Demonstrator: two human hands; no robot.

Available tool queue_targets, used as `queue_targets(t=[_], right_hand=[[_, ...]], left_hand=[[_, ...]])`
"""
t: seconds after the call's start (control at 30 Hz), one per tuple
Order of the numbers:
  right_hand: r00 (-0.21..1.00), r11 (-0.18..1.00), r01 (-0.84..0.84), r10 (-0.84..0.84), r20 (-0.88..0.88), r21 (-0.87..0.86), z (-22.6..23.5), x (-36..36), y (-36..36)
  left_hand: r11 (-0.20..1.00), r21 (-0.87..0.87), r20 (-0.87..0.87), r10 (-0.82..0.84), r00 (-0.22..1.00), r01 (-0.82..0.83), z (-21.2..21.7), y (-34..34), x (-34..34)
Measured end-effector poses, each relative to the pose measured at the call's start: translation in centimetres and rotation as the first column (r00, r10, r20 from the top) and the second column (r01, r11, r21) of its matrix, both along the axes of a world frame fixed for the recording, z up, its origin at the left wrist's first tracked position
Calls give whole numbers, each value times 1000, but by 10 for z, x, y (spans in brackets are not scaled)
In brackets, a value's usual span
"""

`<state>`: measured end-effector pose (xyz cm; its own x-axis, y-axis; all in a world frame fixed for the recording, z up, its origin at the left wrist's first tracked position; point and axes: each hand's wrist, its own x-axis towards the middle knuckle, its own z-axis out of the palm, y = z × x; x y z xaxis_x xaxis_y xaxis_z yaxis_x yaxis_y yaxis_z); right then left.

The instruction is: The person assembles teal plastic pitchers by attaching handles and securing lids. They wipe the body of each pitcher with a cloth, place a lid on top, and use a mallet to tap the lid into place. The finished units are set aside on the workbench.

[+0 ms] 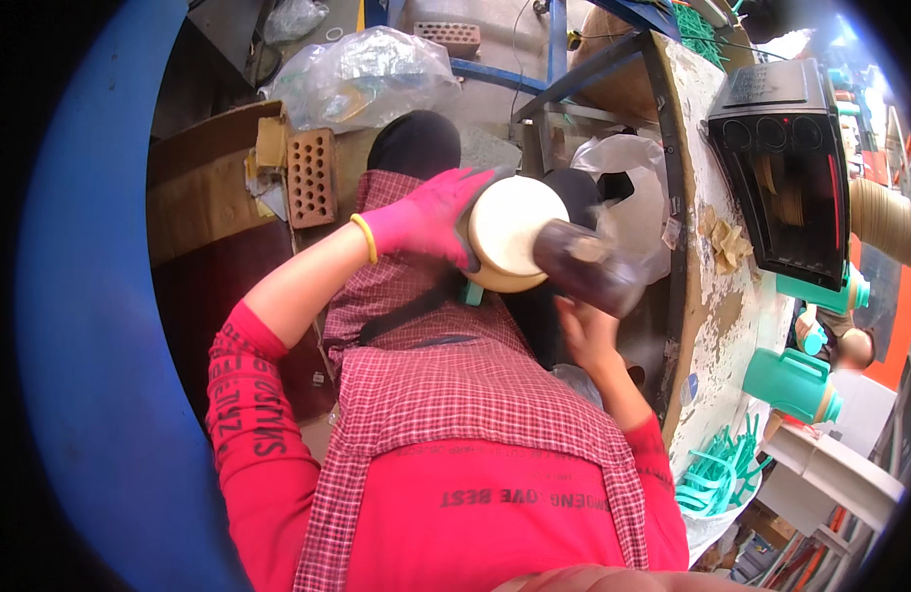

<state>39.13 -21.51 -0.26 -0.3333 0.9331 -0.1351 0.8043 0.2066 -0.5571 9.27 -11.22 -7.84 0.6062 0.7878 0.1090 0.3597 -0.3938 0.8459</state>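
Worn white bench (717,326), paint chipped, runs just right of the grip. On it: black box-shaped machine (786,168) up and right of the grip, teal jug (793,383) below-right, another teal piece (833,294) btwn them at the machine's base, loose teal strips (720,472) well below, near the bench edge.

A round cream-coloured disc-like piece (505,229), smooth and flat-faced, sits against the gloved left hand's (431,217) fingertips, face turned up toward the camera. Touching its right edge, a dark brown cylindrical piece (586,268) slants down-right, just above the bare right hand (586,333).
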Motion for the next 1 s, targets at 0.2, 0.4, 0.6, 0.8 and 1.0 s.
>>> queue_targets(t=[0.2,0.4,0.6,0.8,1.0], right_hand=[[736,643,663,-653,-179,382,-14,200,-41],[426,502,528,-854,298,685,-12,322,-49],[532,429,520,-839,113,739,19,304,-121],[480,496,865,-863,-160,-82,52,187,-234],[150,-55,658,-968,202,-751,-70,124,-387]], left_hand=[[825,466,-414,-117,903,321,65,2,45],[873,486,-81,89,993,-39,76,-14,1],[521,255,258,775,577,-814,6,-12,-162],[465,163,-524,788,323,-870,-143,41,-200],[697,-242,-624,421,658,-675,-171,75,-224]])
